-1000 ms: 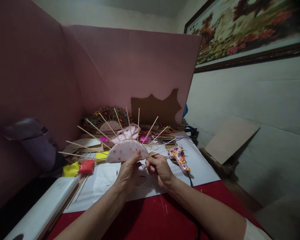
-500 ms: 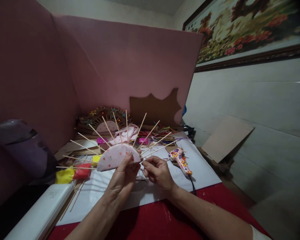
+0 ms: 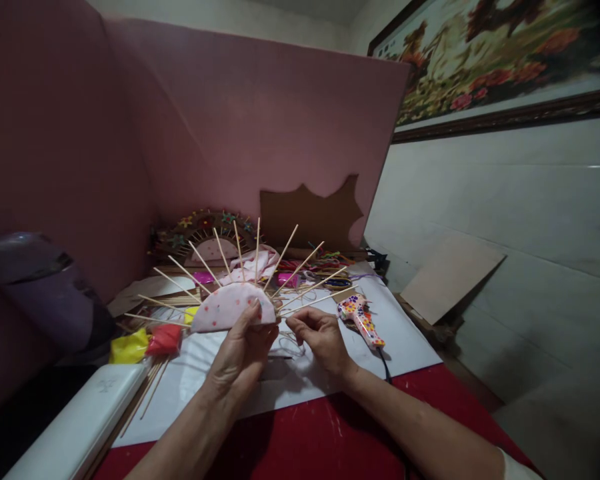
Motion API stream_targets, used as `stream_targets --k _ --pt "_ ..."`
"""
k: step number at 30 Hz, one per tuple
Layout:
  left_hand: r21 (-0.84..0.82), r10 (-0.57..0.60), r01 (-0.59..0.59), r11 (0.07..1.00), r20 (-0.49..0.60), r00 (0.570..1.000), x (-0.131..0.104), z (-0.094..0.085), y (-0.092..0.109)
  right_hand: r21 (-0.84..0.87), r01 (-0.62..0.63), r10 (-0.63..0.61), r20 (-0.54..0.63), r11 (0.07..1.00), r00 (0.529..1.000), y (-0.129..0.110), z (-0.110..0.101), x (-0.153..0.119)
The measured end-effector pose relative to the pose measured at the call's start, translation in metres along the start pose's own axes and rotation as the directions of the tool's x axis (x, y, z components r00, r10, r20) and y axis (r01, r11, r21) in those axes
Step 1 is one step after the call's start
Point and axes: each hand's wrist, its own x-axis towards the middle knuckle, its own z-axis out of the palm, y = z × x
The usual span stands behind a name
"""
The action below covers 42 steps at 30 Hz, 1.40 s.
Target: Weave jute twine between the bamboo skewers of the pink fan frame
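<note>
Purple rounded plastic appliance is sitting at the far left edge, and just below it a long white plastic case is lying shut, so whatever it holds cannot be told. Beside these, a yellow crumpled packet and a red crumpled packet are resting on the white paper sheet that is covering part of the red desk.

Moving toward the middle, the left hand is clamped on the lower edge of a pink dotted fabric half-disc with bamboo skewers fanning out of it, holding it raised just above the paper. The right hand is pinching closed, fingertips together, on what looks like a thin pale thread just beside the half-disc's right corner.

Judging by this, the thread is best kept taut and close to the skewer bases while the left thumb is steadying the fabric, so the spokes are not shifting.

Behind, a finished decorated fan is leaning against the pink board. Further right, a flower-patterned glue gun is lying on the paper, near the right hand but apart from it.
</note>
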Motion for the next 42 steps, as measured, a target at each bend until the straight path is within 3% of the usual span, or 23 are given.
stream_targets --k 6,14,19,25,31,39,42 --pt "0.087 -0.091 0.088 0.992 0.024 0.996 -0.005 0.0 0.003 -0.057 0.062 -0.064 -0.027 0.996 0.998 0.007 -0.002 0.003" --pt "-0.002 -0.074 0.075 0.997 0.101 0.992 -0.008 0.004 0.003 -0.064 0.087 -0.091 -0.058 0.994 0.994 0.01 -0.007 0.012" --pt "0.023 -0.009 0.008 1.0 0.047 0.999 -0.005 0.005 0.008 0.236 -0.1 0.061 0.165 0.967 0.984 -0.001 -0.019 0.022" --pt "0.043 0.058 -0.059 0.997 0.039 0.998 -0.002 0.006 0.022 0.43 -0.262 0.196 0.194 0.864 0.961 -0.009 -0.047 0.032" --pt "0.07 0.099 -0.096 0.993 -0.032 0.995 0.004 0.003 0.033 0.528 -0.167 0.033 0.254 0.832 0.967 -0.011 -0.061 0.04" --pt "0.169 0.148 -0.143 0.975 -0.016 0.989 0.007 -0.003 0.039 0.449 0.018 -0.086 0.131 0.893 0.988 -0.014 -0.063 0.039" --pt "0.242 0.162 -0.167 0.956 0.039 0.986 0.008 -0.006 0.04 0.42 0.099 -0.139 0.065 0.902 0.988 -0.018 -0.065 0.04"
